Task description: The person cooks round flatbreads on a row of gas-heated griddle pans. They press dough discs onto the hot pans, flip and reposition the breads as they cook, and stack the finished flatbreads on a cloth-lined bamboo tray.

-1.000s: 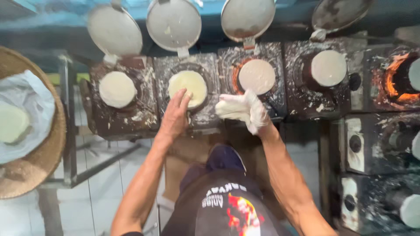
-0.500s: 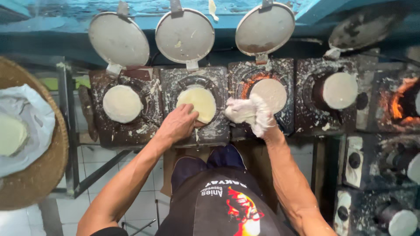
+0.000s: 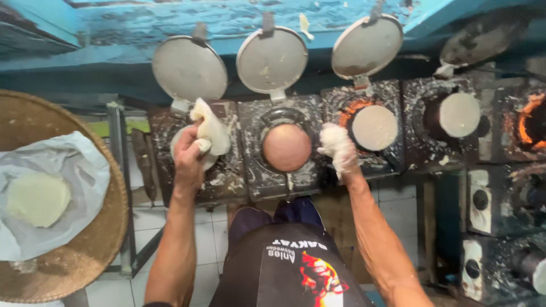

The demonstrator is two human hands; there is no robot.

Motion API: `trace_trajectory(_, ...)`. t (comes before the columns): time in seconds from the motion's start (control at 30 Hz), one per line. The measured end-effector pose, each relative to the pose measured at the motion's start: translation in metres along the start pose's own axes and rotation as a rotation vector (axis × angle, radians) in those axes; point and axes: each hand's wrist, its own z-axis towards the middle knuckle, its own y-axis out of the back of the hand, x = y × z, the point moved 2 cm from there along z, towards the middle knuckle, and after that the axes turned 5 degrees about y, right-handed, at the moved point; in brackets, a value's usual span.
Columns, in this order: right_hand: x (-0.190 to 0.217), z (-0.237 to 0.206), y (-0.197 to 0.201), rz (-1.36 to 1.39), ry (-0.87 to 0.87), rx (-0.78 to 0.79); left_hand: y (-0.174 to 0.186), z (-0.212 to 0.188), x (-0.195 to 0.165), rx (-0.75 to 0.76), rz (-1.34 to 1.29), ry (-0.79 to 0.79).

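My left hand (image 3: 190, 153) grips a pale, folded flat cake (image 3: 209, 129) and lifts it over the left-most stove, above another round cake (image 3: 181, 143) in that mould. The middle mould (image 3: 286, 147) shows a bare reddish round pan. My right hand (image 3: 338, 149), coated in white batter, hovers between the middle mould and the third mould, where a white cake (image 3: 373, 127) lies. A fourth mould holds another white cake (image 3: 459, 115).
Round lids (image 3: 189, 69) (image 3: 272, 61) (image 3: 367, 46) stand tipped up behind the stoves. A woven tray (image 3: 96, 250) at left holds white plastic with a finished cake (image 3: 37, 198). A glowing burner (image 3: 532, 120) is at far right, with stove knobs (image 3: 480, 199) below.
My left hand picked the cake out of the middle mould and carried it left, folded, over the first stove. The middle pan is now bare. My right hand stayed near the third mould.
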Motion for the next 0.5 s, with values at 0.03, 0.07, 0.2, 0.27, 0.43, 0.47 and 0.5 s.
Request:
trace_trajectory(0.03,-0.018,0.011,-0.003,-0.037,-0.042,0.075,0.010,-0.002,-0.020,0.030,0.321,-0.131)
trace_trajectory(0.07,-0.037,0.020,-0.008,-0.074,-0.091,0.147,0.021,-0.008,-0.037,0.053,0.644,-0.253)
trace_trajectory(0.2,-0.097,0.018,-0.039,-0.770,-0.051,0.358,0.039,-0.021,-0.044,0.102,1.523,-0.437)
trace_trajectory(0.27,-0.117,0.000,-0.061,-1.406,0.125,0.432,0.043,-0.029,-0.027,0.060,1.558,-0.442)
trace_trajectory(0.43,-0.109,-0.044,-0.104,-2.055,0.807,0.364,0.059,-0.047,0.004,-0.003,1.499,-0.429)
trace_trajectory(0.47,-0.100,-0.041,-0.105,-2.033,0.785,0.307,0.061,-0.050,0.007,0.001,1.488,-0.431)
trace_trajectory(0.5,-0.089,-0.032,-0.105,-2.010,0.754,0.251,0.062,-0.053,0.009,0.009,1.478,-0.425)
